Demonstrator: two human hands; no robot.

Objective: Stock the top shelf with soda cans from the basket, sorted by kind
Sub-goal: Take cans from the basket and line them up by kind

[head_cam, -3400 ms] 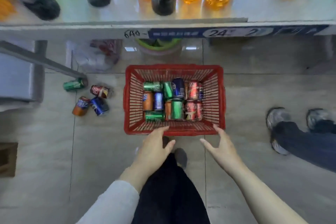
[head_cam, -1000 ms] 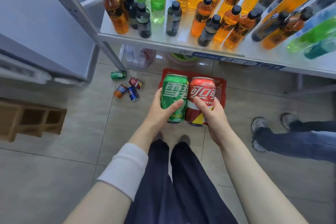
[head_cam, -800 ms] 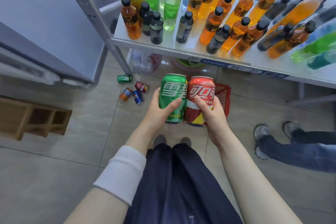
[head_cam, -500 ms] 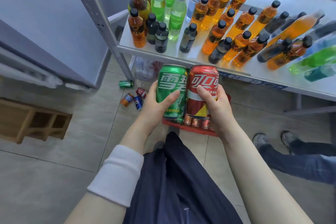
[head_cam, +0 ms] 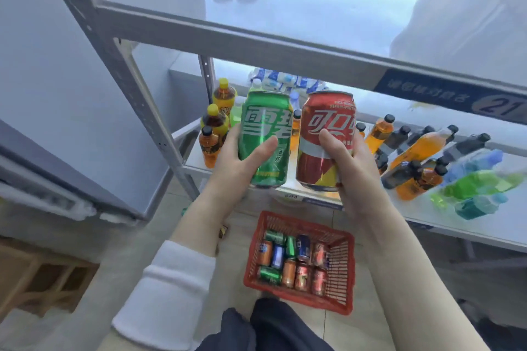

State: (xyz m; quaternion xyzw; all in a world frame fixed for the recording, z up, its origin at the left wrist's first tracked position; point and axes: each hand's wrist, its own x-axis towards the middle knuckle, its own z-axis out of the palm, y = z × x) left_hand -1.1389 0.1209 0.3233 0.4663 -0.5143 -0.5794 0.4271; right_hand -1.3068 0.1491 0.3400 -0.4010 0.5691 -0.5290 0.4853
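Note:
My left hand (head_cam: pixel 239 162) grips a green soda can (head_cam: pixel 265 125), held upright. Beside it, my right hand (head_cam: pixel 348 159) grips a red soda can (head_cam: pixel 325 122), also upright. Both cans hang just below the front rail of the top shelf (head_cam: pixel 285 51), whose pale surface shows above the rail with no cans visible on it. On the floor below stands the red basket (head_cam: pixel 339 296) with several green, orange, blue and red cans lying in it.
The lower shelf (head_cam: pixel 484 231) carries many orange, dark, green and blue bottles (head_cam: pixel 416 148). A grey upright post (head_cam: pixel 137 94) stands at the left of the shelving. A wooden pallet (head_cam: pixel 42 279) lies on the floor at lower left.
Both hands have lifted the green and red cans from basket height up toward the top shelf. My view has tilted up, so the top shelf now shows.

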